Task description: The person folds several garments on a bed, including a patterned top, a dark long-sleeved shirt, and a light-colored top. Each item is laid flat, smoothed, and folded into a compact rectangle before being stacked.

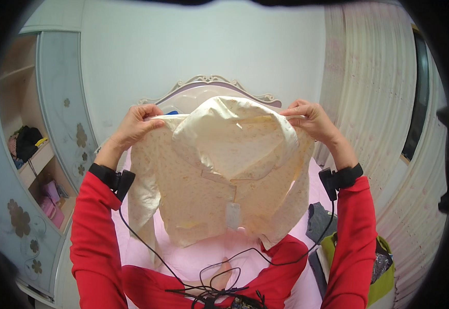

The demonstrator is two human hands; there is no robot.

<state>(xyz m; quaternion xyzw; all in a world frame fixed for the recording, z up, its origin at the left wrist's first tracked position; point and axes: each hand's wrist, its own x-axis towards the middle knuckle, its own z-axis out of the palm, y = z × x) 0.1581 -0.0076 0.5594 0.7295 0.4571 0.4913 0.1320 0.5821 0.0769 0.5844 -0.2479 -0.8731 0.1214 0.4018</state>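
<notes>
A cream long-sleeved shirt with a faint floral print and a wide collar hangs spread out above the bed. My left hand pinches it at the shoulder on the left, between thumb and fingers. At the opposite shoulder, my right hand pinches the fabric close to the collar. Both sleeves hang down at the sides. A pale rectangular patch or tag shows near the lower middle of the front. The lower hem hangs over my red-clothed legs.
Below is a bed with a pink sheet and an ornate headboard. Black cables lie across my lap. A grey folded garment and a green bag are at the right. An open wardrobe stands left, curtains right.
</notes>
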